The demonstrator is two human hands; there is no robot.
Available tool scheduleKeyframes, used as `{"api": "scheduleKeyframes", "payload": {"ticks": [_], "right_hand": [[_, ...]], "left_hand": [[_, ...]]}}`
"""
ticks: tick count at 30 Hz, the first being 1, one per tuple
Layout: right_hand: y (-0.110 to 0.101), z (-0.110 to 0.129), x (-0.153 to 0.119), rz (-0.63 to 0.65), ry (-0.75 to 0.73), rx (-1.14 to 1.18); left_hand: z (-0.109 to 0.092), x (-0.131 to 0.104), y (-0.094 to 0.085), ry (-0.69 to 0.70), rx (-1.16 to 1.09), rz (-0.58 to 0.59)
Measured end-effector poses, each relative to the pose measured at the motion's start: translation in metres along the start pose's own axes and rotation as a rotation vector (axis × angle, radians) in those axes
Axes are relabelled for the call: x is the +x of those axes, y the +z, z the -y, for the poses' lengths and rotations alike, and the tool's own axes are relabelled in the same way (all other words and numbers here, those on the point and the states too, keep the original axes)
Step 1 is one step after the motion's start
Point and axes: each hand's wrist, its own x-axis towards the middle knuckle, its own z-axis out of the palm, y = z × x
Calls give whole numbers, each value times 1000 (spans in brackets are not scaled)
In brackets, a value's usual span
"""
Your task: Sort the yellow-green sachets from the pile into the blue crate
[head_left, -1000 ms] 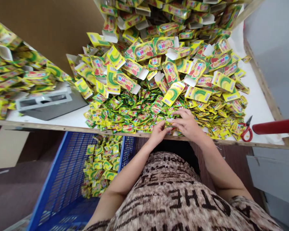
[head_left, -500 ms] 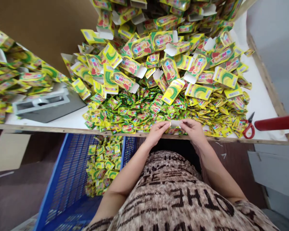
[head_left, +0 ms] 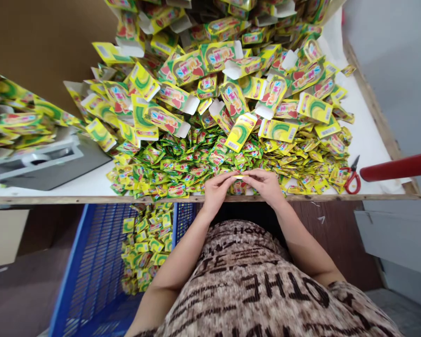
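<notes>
The white-topped desk (head_left: 369, 128) is edged with bare wood, and a plain pale grey wall (head_left: 393, 65) rises just beyond its right end. Below the desk spreads a dark reddish-brown floor (head_left: 337, 234), with pale grey panels (head_left: 395, 234) under its right corner. Soft light reaches the desk top.

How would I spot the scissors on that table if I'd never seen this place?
Start at the white table and follow the small packets along its front edge to the right-hand end of the pile. There, between the packets and a thick red bar, lie the scissors. Unlike the plain bar, they have red looped handles and dark, pointed blades.
</notes>
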Motion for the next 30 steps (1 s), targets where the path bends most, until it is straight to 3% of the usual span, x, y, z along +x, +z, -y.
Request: {"api": "scheduleKeyframes", "payload": {"ticks": [4,11,17,22,27,30], "right_hand": [[4,-5,-2,-85,-49,-45],[3,-8,-20,-127,-349,-194],[6,-8,-25,-154,-431,-265],[10,-23,-28,-218,-500,-381],[12,-33,-44,-141,-585,-473],[-14,-22,-54,-110,-535,-535]], "left_hand": [[3,4,2,55,56,18],[11,-1,-6,402,227,56],[16,-4,-12,545,289,70],[21,-4,-18,667,386,176],[31,-14,-16,703,463,170],[34,-16,-12,643,546,272]]}}
